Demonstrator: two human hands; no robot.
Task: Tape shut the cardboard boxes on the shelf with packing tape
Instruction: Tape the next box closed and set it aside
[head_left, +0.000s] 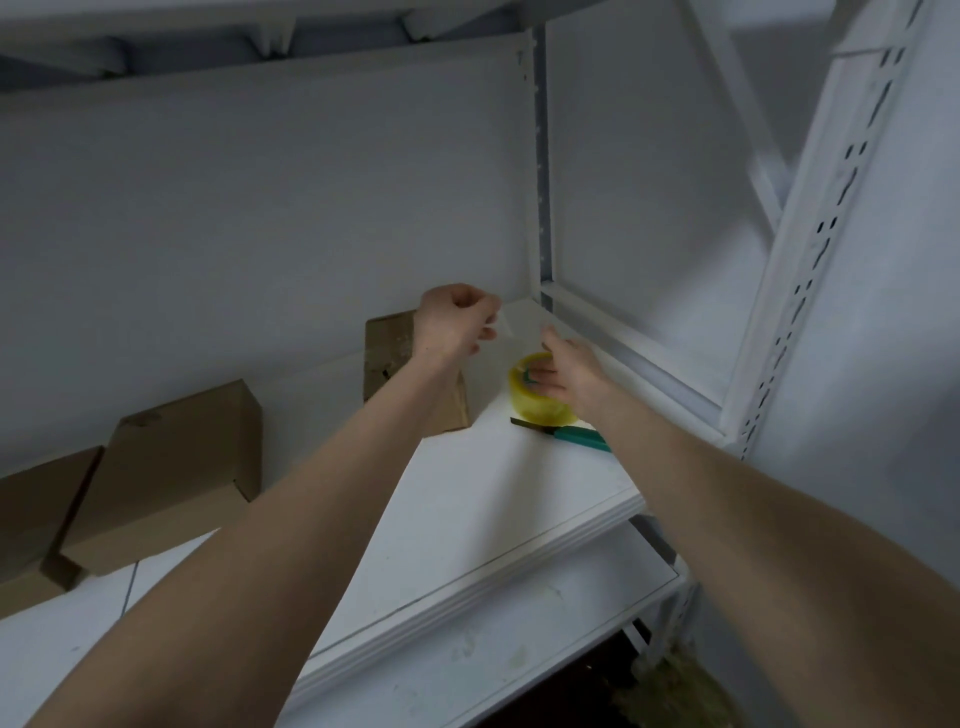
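Observation:
A yellowish roll of packing tape (535, 405) hangs just above the white shelf (467, 519) near its right end. My right hand (563, 376) grips the roll with fingers through its core. My left hand (457, 322) is raised above and to the left, pinching the free end of a clear tape strip (511, 332) drawn from the roll. A small cardboard box (387, 358) stands behind my left wrist, partly hidden by it. A larger cardboard box (171, 473) lies to the left, with another box (36, 514) at the left edge.
A green-handled box cutter (571, 435) lies on the shelf just in front of the tape roll. White slotted shelf uprights (810, 270) rise on the right. A lower white shelf board (493, 660) juts out below the front edge.

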